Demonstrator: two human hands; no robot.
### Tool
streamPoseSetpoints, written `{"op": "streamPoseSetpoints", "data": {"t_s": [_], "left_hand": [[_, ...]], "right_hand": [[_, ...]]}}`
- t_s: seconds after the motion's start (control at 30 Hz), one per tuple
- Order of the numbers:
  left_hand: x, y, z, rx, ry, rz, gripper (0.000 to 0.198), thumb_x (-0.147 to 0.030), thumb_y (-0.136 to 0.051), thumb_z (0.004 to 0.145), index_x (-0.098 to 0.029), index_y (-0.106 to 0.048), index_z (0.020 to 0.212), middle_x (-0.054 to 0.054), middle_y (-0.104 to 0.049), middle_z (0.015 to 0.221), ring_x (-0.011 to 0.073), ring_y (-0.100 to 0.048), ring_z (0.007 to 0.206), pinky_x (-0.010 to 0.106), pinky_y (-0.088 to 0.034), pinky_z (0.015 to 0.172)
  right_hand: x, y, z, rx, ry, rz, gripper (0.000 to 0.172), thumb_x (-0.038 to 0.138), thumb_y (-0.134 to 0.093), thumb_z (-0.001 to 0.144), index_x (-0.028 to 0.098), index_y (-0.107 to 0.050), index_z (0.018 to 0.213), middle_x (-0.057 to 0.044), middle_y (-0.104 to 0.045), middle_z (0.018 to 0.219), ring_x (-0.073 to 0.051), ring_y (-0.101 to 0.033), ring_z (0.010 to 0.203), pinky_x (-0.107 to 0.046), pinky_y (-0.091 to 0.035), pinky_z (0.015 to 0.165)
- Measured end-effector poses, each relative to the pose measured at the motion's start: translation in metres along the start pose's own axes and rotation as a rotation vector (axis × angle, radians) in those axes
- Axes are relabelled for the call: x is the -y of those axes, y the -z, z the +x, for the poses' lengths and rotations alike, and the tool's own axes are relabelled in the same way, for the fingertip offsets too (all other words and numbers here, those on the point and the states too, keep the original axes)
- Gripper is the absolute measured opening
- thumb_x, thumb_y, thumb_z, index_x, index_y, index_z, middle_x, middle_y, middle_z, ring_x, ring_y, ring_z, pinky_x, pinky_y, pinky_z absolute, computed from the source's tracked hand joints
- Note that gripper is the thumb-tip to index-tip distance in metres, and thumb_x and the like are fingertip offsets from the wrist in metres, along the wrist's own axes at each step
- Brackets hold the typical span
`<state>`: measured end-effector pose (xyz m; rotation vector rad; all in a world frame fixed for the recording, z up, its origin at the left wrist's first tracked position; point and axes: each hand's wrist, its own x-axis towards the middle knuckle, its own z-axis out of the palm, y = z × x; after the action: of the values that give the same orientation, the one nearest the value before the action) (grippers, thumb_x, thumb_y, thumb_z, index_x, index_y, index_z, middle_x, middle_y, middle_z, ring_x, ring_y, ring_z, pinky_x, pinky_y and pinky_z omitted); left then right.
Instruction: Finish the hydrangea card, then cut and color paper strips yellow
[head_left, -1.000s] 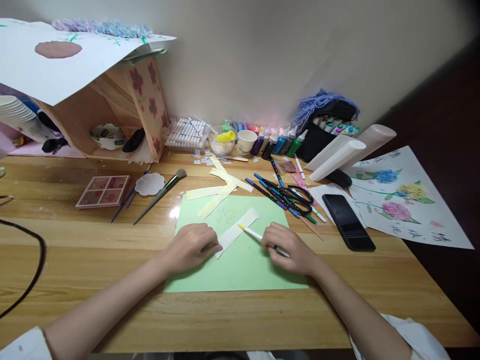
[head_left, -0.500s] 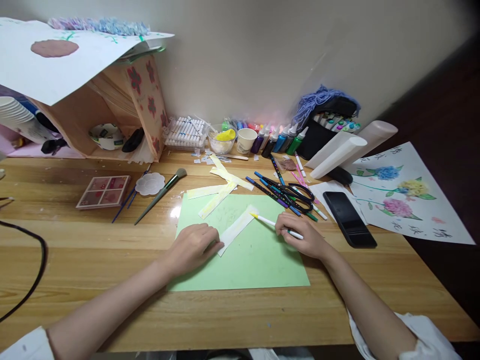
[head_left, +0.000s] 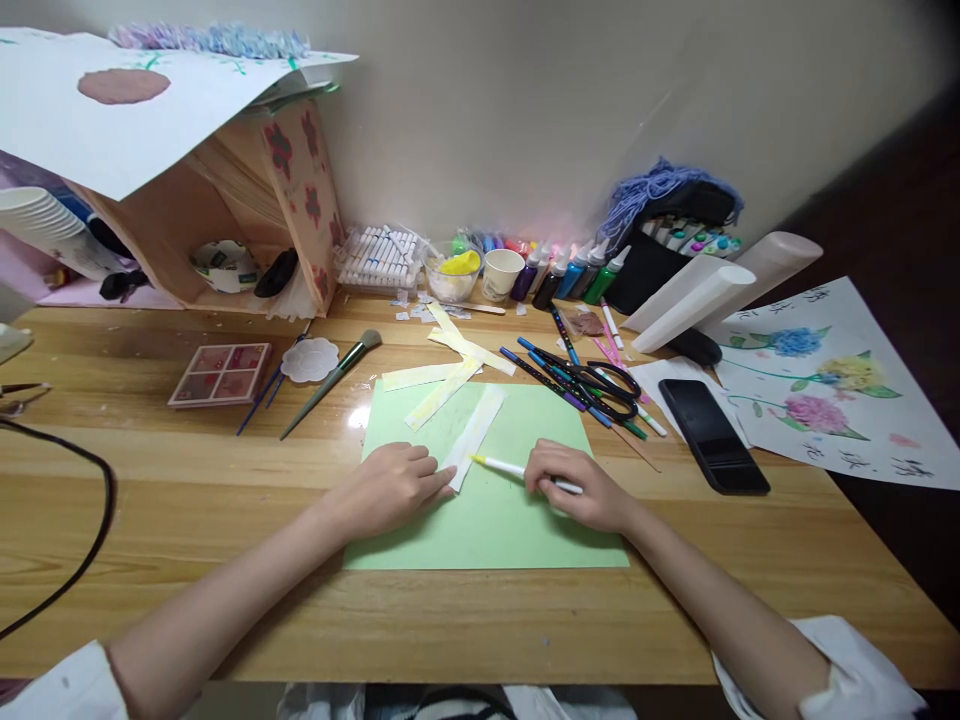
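Note:
A white paper strip (head_left: 478,432) with faint yellow marks lies slanted on a green sheet (head_left: 487,540). The fingertips of my left hand (head_left: 394,490) rest on the strip's lower end; the hand lies on the sheet with its fingers close together. My right hand (head_left: 574,482) holds a white marker (head_left: 510,468), whose yellow tip is at the strip's right edge. Several yellow-coloured strips (head_left: 442,392) lie crossed over one another just behind, partly on the sheet's top edge.
Black scissors (head_left: 611,390) and several pens lie right of the strips, near a phone (head_left: 712,435). To the left are a brush (head_left: 330,385) and a palette (head_left: 221,375). Along the wall stand a paper cup (head_left: 501,274), paint bottles (head_left: 551,285) and a box of markers (head_left: 379,260).
The marker in my right hand has moved left and down along the strip. The strip has turned more upright under my left fingertips. The whole view has shifted slightly.

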<state>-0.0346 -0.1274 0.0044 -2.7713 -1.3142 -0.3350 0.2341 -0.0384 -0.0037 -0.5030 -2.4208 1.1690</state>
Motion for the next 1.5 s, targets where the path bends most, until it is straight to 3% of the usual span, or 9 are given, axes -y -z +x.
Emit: {"op": "streamPoseSetpoints", "data": {"t_s": [0.1, 0.2, 0.37, 0.5, 0.67, 0.93, 1.5], "left_hand": [[0.0, 0.0, 0.0, -0.021, -0.008, 0.009, 0.026, -0.032, -0.04, 0.094, -0.02, -0.063, 0.091, -0.001, -0.057, 0.061, 0.0138, -0.05, 0.057, 0.029, -0.03, 0.052], [0.001, 0.0, 0.0, -0.032, -0.02, 0.014, 0.025, -0.032, -0.041, 0.094, -0.02, -0.062, 0.092, -0.001, -0.057, 0.061, 0.0137, -0.05, 0.057, 0.028, -0.031, 0.052], [0.002, -0.002, -0.002, -0.065, -0.062, 0.028, 0.022, -0.03, -0.043, 0.093, -0.017, -0.06, 0.098, -0.001, -0.058, 0.062, 0.0135, -0.051, 0.059, 0.028, -0.032, 0.052], [0.001, -0.002, -0.004, -0.116, -0.153, 0.015, 0.023, -0.029, -0.045, 0.092, -0.015, -0.057, 0.105, -0.001, -0.059, 0.064, 0.0125, -0.051, 0.057, 0.028, -0.033, 0.051], [-0.001, 0.002, -0.004, -0.065, -0.168, -0.019, 0.023, -0.031, -0.044, 0.092, -0.016, -0.059, 0.099, -0.001, -0.06, 0.064, 0.0126, -0.053, 0.058, 0.029, -0.034, 0.051], [0.0, 0.004, -0.004, -0.001, -0.142, -0.063, 0.025, -0.031, -0.042, 0.092, -0.016, -0.06, 0.102, 0.0, -0.062, 0.065, 0.0137, -0.053, 0.058, 0.029, -0.033, 0.052], [0.002, 0.005, -0.004, 0.01, -0.116, -0.112, 0.026, -0.029, -0.041, 0.093, -0.018, -0.063, 0.102, 0.001, -0.06, 0.062, 0.0129, -0.052, 0.058, 0.027, -0.031, 0.049]], "right_hand": [[0.0, -0.002, -0.001, -0.061, 0.003, -0.043, 0.017, 0.012, -0.043, 0.084, 0.019, -0.056, 0.076, -0.003, -0.055, 0.067, -0.017, -0.047, 0.067, -0.029, -0.037, 0.062], [-0.002, 0.0, -0.002, -0.009, 0.032, -0.053, 0.017, 0.01, -0.043, 0.082, 0.02, -0.056, 0.076, -0.002, -0.056, 0.068, -0.016, -0.047, 0.067, -0.029, -0.037, 0.062], [0.001, -0.002, -0.003, -0.114, 0.052, -0.093, 0.016, 0.01, -0.044, 0.081, 0.019, -0.056, 0.077, -0.002, -0.055, 0.066, -0.016, -0.046, 0.065, -0.029, -0.036, 0.061], [0.009, -0.01, 0.0, -0.023, 0.137, -0.061, 0.016, 0.009, -0.044, 0.08, 0.019, -0.057, 0.08, -0.003, -0.057, 0.067, -0.016, -0.046, 0.065, -0.029, -0.036, 0.061], [0.013, -0.018, 0.003, 0.08, 0.105, -0.081, 0.018, 0.008, -0.043, 0.08, 0.019, -0.057, 0.081, -0.003, -0.059, 0.071, -0.016, -0.047, 0.068, -0.029, -0.038, 0.065], [0.015, -0.019, 0.005, 0.078, 0.043, -0.06, 0.018, 0.01, -0.041, 0.085, 0.019, -0.057, 0.081, -0.003, -0.058, 0.071, -0.016, -0.047, 0.069, -0.029, -0.037, 0.065], [0.005, -0.008, -0.001, 0.072, 0.025, 0.048, 0.018, 0.014, -0.043, 0.085, 0.019, -0.056, 0.073, -0.002, -0.054, 0.065, -0.016, -0.046, 0.066, -0.028, -0.036, 0.061]]}}
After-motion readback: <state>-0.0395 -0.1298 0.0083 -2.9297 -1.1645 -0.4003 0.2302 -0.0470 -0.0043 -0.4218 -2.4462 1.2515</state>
